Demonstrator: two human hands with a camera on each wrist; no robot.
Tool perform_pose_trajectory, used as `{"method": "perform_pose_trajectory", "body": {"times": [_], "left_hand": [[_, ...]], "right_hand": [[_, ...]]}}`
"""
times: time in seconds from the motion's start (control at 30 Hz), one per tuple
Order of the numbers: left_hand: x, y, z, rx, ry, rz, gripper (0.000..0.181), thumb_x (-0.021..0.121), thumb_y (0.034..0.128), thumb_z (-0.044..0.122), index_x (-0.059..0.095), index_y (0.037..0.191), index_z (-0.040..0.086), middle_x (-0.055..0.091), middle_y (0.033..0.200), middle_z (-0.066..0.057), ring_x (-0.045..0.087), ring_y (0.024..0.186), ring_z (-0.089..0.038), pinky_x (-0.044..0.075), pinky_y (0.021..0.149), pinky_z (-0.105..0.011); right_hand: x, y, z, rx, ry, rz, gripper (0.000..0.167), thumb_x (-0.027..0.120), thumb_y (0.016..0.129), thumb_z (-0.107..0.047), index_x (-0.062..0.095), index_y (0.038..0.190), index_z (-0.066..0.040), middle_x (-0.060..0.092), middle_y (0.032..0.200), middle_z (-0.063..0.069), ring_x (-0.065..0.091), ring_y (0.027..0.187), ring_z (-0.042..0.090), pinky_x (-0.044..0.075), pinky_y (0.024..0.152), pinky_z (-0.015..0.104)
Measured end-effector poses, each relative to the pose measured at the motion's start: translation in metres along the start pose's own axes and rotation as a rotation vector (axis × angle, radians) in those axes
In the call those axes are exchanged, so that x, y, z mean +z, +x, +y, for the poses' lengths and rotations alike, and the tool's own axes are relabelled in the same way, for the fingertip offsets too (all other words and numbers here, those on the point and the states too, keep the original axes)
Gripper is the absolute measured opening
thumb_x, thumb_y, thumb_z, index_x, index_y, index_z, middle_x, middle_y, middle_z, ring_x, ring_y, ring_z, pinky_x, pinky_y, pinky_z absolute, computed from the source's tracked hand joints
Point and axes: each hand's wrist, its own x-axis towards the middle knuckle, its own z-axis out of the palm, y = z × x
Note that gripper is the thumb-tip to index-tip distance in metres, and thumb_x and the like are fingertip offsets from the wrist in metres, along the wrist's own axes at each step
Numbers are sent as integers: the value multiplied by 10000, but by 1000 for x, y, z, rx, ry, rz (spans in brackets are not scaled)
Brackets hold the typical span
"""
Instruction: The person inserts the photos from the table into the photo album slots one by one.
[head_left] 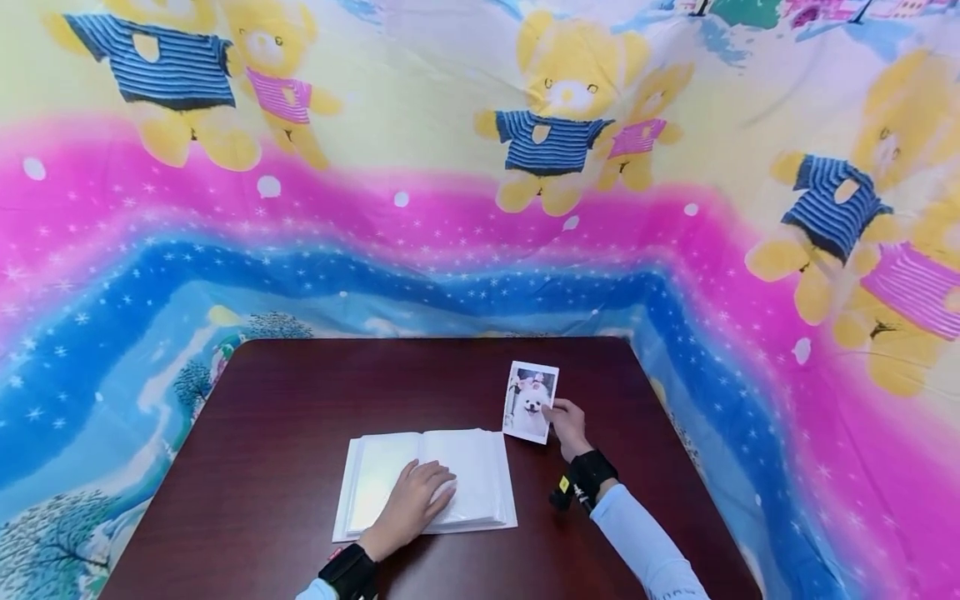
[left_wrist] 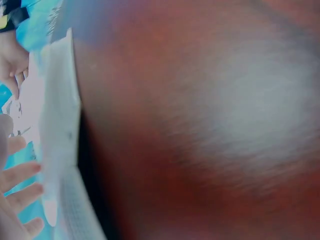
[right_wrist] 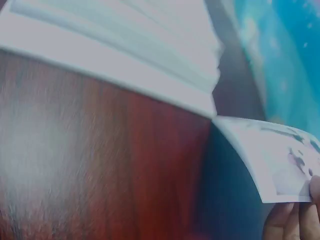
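Observation:
A photo album [head_left: 472,475] with white, clear-sleeved pages lies spread out near the front of the table. Across its middle rests my left hand [head_left: 420,500], fingers extended over the pages. To the album's right, my right hand [head_left: 567,425] pinches a white-bordered photo [head_left: 531,402] of a fluffy white dog by its right edge. In the right wrist view, the photo [right_wrist: 280,155] bends slightly, thumb on top and fingers [right_wrist: 287,220] beneath, its far corner close to the album [right_wrist: 165,80]. The left wrist view shows the album's edge [left_wrist: 62,100] beside the spread left fingers [left_wrist: 22,182].
The dark reddish-brown table [head_left: 300,392] has rounded back corners. A patterned cloth [head_left: 420,217] with teddy bears hangs behind and along both sides of it. Black bands with small devices are strapped on both wrists, including a right wristband [head_left: 592,473].

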Motion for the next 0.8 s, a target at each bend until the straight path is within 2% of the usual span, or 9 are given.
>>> {"method": "perform_pose_trajectory", "body": {"times": [0.13,0.23,0.3,0.43,0.5,0.6,0.73,0.8], "left_hand": [[-9,11,-3,-82,-58,45,246,670,947,193,693,1151,57,724,1014,-53,673,978,-228,424,978,-551],[-16,18,-4,-167,-172,54,307,653,964,187,658,1220,18,726,1022,-61,685,930,-216,463,932,-506],[-20,22,-4,-226,-247,54,367,634,980,203,613,1284,-1,715,1066,-84,686,939,-225,491,899,-476],[-24,29,-6,-299,-332,54,490,609,999,253,495,1395,-11,675,1154,-136,686,964,-248,533,844,-445],[-26,32,-6,-319,-369,57,529,621,992,254,460,1422,-8,667,1148,-141,687,929,-234,543,817,-432],[-29,33,-7,-340,-432,62,538,671,957,174,460,1415,-14,660,1047,-114,673,821,-179,556,741,-378],[-30,28,-11,-338,-481,54,538,712,898,36,483,1381,-21,624,915,-53,636,695,-116,540,646,-296],[-30,24,-12,-335,-491,50,541,714,885,3,487,1375,-25,619,895,-43,629,674,-105,533,626,-281]], "right_hand": [[8,-12,-14,-111,34,-39,268,649,964,-116,606,1174,45,655,1043,172,601,873,225,476,743,360],[16,-24,-20,-156,66,-100,255,657,962,-121,611,1163,28,670,1017,151,620,873,229,501,769,391],[23,-32,-21,-170,92,-176,257,669,951,-109,609,1161,27,686,989,140,637,856,220,521,784,425],[36,-53,-26,-171,117,-403,269,671,931,-38,571,1157,70,697,933,135,652,810,199,542,792,453],[42,-60,-24,-165,111,-504,273,677,924,-35,558,1146,71,700,926,121,651,802,184,547,799,463],[49,-62,-13,-168,72,-615,269,693,917,-71,547,1111,46,704,934,85,652,801,163,551,805,485],[53,-61,-5,-159,24,-724,277,696,916,-83,537,1109,38,708,961,102,676,828,179,548,820,525],[54,-58,-5,-154,17,-740,295,693,921,-93,539,1136,37,706,968,101,680,825,185,541,830,540]]}}
